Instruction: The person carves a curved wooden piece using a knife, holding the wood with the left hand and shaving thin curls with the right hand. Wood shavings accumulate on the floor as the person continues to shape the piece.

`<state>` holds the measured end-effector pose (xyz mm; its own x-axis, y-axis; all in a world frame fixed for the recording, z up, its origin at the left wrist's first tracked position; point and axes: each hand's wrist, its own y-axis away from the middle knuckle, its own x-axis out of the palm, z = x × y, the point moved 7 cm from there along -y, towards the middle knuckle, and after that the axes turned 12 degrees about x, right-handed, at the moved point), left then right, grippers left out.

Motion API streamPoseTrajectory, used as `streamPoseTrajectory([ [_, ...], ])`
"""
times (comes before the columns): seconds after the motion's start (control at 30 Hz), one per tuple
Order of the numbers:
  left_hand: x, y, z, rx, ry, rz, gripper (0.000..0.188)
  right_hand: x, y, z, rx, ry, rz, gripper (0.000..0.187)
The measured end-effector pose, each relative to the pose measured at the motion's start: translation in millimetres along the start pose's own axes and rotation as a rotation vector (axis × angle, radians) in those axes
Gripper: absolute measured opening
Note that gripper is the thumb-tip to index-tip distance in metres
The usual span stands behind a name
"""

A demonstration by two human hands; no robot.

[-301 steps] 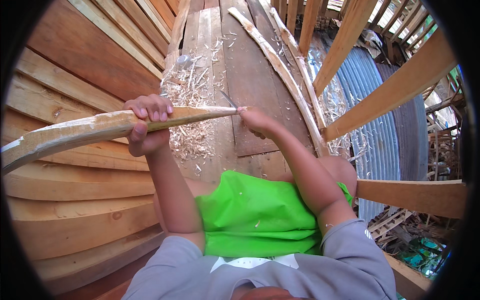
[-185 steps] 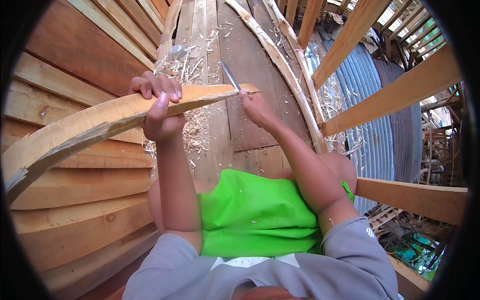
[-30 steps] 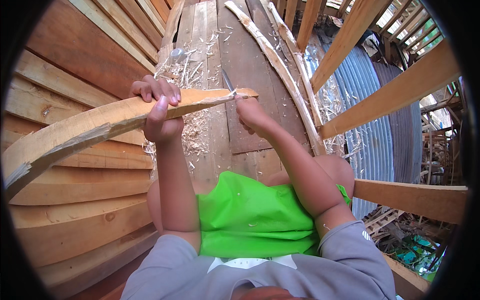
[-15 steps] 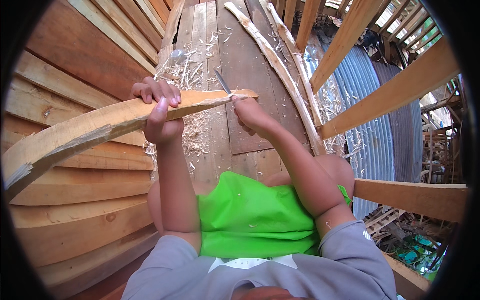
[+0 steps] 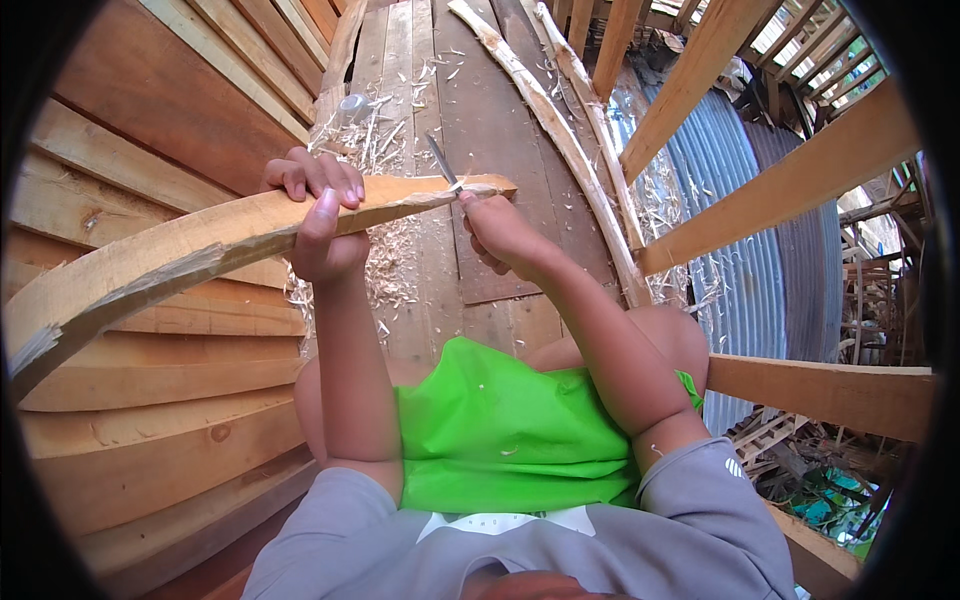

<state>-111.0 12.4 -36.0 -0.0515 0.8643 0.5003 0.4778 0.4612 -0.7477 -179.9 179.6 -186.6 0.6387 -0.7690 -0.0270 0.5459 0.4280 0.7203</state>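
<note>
A long wooden plank (image 5: 225,232) runs from the left rim to a narrow end in front of me, its near edge roughly cut. My left hand (image 5: 322,205) grips it, thumb on the near side and fingers over the top. My right hand (image 5: 495,230) is closed around the handle of a knife (image 5: 443,161); the handle is hidden in the fist. The blade points up and to the left, and its base meets the plank's edge close to the narrow end. A pale sliver of wood sits where blade and plank meet.
Wood shavings (image 5: 395,270) are scattered over the board floor (image 5: 430,310). A clear cup (image 5: 353,108) stands by the plank wall (image 5: 150,330) on the left. Two peeled poles (image 5: 545,110) lie to the right, beside wooden railing posts (image 5: 775,182) and corrugated metal sheets (image 5: 745,260).
My right hand and the knife have shifted very slightly left along the plank's edge, and a pale sliver shows at the blade. The left hand keeps its grip.
</note>
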Motion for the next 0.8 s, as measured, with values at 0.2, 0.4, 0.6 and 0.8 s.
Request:
streamPoseTrajectory([
  [0.2,2.1,-3.8,4.9,0.003,0.006,0.021,0.024,5.1,5.8,6.3,-0.013,0.011,-0.111,0.043],
  [0.4,5.2,-5.4,5.3,0.012,0.03,0.062,0.023,-5.3,-1.6,-4.0,0.088,0.031,-0.143,0.046],
  [0.6,1.7,-4.9,8.4,0.02,0.052,0.011,0.028,0.5,5.7,6.3,-0.013,0.045,-0.119,0.05],
  [0.8,-3.1,-2.3,4.0,0.016,0.042,-0.02,0.028,11.3,33.2,21.8,-0.046,0.148,-0.168,0.05],
])
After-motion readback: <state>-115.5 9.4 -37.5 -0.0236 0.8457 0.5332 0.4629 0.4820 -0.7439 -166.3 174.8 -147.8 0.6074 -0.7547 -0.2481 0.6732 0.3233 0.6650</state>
